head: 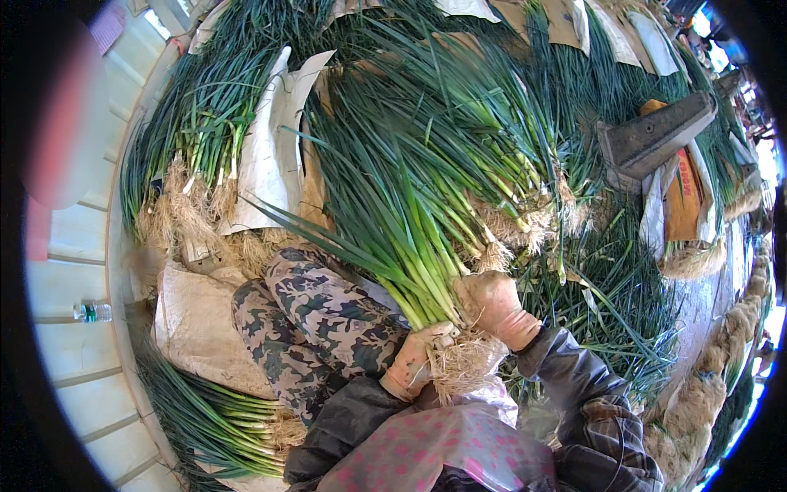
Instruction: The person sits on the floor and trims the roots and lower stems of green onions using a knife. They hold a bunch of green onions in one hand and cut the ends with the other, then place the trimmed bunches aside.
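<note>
A bunch of long-leaved alliums (424, 270), which look like green garlic, lies tilted over my lap. Its pale, stringy roots (462, 369) point towards me and its leaves spread away to the upper left. My left hand (415, 363), in a beige glove, grips the stalks just above the roots, thumb on top. From the right my gloved right hand (493, 304) closes on the same stalks a little higher; its fingertips are hidden behind them. Beyond my hands a large heap of the same plants (504, 154) has its roots turned towards me.
Rooted bundles (197, 160) lie left of a white sheet (264, 160). More alliums (227, 424) rest at lower left near a woven sack (203, 326). Loose leaves (602, 295) cover the floor at right, below a metal bracket (658, 135). A plastic bottle (93, 312) is by the left wall.
</note>
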Motion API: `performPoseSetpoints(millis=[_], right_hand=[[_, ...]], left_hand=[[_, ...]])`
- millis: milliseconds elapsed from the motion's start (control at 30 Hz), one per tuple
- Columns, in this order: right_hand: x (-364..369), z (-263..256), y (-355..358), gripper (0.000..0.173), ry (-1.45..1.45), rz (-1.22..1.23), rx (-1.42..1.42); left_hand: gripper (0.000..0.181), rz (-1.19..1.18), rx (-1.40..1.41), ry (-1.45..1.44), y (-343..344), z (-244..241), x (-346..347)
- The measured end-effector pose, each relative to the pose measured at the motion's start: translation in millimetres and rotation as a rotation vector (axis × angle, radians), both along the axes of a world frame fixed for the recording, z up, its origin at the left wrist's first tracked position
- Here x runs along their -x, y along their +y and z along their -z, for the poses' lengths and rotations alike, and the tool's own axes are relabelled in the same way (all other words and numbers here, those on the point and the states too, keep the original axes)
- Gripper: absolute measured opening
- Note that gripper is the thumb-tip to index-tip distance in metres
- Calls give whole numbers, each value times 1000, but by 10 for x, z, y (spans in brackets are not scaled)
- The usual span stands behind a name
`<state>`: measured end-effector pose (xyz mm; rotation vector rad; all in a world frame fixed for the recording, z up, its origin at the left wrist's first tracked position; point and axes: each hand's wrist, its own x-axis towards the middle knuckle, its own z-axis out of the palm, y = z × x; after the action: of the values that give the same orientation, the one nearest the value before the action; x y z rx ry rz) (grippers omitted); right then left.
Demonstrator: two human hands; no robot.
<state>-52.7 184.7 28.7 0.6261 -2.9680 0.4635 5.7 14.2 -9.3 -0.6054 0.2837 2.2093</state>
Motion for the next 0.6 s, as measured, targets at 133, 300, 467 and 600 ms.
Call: performPoseSetpoints(millis=[133, 300, 467, 600], right_hand=[[-196, -66, 84, 11, 115, 77, -25], [-687, -383, 299, 9, -467, 129, 797], [-705, -410, 507, 51, -751, 542, 986], [-785, 141, 339, 55, -761, -73, 928]], left_hand=[[22, 4, 204, 427, 2, -131, -95], [34, 0, 393, 473, -13, -358, -2], [44, 32, -53, 123, 50, -156, 39], [60, 47, -47, 139, -87, -279, 26]])
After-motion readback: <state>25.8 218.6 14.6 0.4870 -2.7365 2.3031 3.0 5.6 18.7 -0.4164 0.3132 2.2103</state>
